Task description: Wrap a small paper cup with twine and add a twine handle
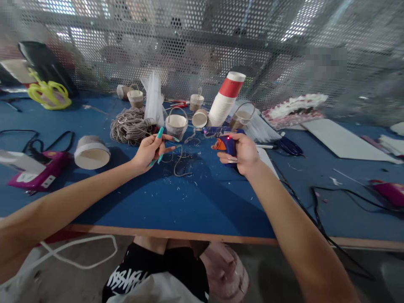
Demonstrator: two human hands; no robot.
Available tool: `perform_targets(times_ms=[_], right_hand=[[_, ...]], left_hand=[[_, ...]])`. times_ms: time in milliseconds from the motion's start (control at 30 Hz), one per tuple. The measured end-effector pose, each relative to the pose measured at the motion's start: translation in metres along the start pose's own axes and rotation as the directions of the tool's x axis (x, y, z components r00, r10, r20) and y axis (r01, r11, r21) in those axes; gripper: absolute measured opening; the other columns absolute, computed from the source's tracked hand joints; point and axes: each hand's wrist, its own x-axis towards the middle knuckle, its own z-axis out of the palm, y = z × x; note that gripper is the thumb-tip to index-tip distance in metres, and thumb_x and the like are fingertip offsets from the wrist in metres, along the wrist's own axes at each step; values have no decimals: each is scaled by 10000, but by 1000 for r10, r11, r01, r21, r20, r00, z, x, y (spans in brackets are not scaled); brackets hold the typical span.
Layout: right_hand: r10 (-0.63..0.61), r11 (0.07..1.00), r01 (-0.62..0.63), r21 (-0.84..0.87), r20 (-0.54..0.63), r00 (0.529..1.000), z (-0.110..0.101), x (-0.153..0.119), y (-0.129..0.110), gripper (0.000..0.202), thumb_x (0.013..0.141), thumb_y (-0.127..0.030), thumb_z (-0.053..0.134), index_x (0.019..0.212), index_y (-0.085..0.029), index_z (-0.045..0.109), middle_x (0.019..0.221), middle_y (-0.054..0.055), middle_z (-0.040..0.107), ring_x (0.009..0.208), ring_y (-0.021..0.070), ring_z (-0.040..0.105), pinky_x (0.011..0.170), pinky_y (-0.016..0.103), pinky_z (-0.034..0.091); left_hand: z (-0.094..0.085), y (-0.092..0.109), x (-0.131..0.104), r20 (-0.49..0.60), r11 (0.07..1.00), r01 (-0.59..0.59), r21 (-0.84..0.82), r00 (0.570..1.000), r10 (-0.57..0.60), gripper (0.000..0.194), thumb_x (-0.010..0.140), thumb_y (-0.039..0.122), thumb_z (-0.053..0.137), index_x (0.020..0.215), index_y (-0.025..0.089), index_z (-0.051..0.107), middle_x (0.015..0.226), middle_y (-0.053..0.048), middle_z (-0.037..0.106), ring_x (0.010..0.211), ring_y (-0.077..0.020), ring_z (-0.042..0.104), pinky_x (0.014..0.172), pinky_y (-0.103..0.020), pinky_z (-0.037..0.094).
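Note:
My left hand (153, 150) hovers above the table with its fingers spread and long turquoise nails showing. A short piece of grey-brown cord (180, 164) curves just beyond its fingertips; whether they touch it I cannot tell. In my right hand (245, 152) is a dark blue glue gun (231, 147) with an orange trigger and a small red light, its nozzle hard to make out. Behind the hands stand a small cup with a cord handle (176, 125), another small cup (200, 119) on its side, and a handled cup (242, 118) to the right.
A bundle of cord (130, 125), clear glue sticks (154, 99) and a tall cup stack (224, 103) stand behind. At left are a wrapped cup (91, 153), a magenta power strip (42, 172) and yellow-handled scissors (50, 94). A black cable (318, 210) trails at right below a white board (347, 141).

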Motion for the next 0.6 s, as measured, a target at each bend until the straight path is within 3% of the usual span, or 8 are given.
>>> perform_targets(times_ms=[100,200,400,600], right_hand=[[88,996,-91,-16,-147,985,2,5,6,180,787,-254,396,684,-166,516,540,50,598,306,67,320,310,202,219],[134,990,-142,-21,-224,965,2,7,8,157,795,-261,424,708,-166,514,544,47,606,306,71,346,309,202,251],[156,984,-175,-45,-279,947,-3,6,7,169,805,-273,432,713,-159,516,520,28,599,291,75,365,296,202,272],[203,971,-228,-68,-261,944,-10,7,4,162,780,-283,471,698,-160,537,518,45,617,293,79,384,284,204,298]], left_hand=[[6,-1,2,65,999,-27,30,998,25,302,938,219,411,775,110,640,364,78,435,352,-33,417,770,-266,554],[14,-6,10,155,996,-29,84,988,15,295,928,211,431,745,99,632,343,72,449,353,-43,449,792,-285,555],[30,-14,39,80,999,-21,30,997,18,320,950,203,381,734,108,598,331,84,432,338,-31,419,789,-272,552],[40,-23,51,118,999,21,26,993,-24,322,953,158,349,743,106,587,339,75,452,337,-32,420,764,-245,546]])
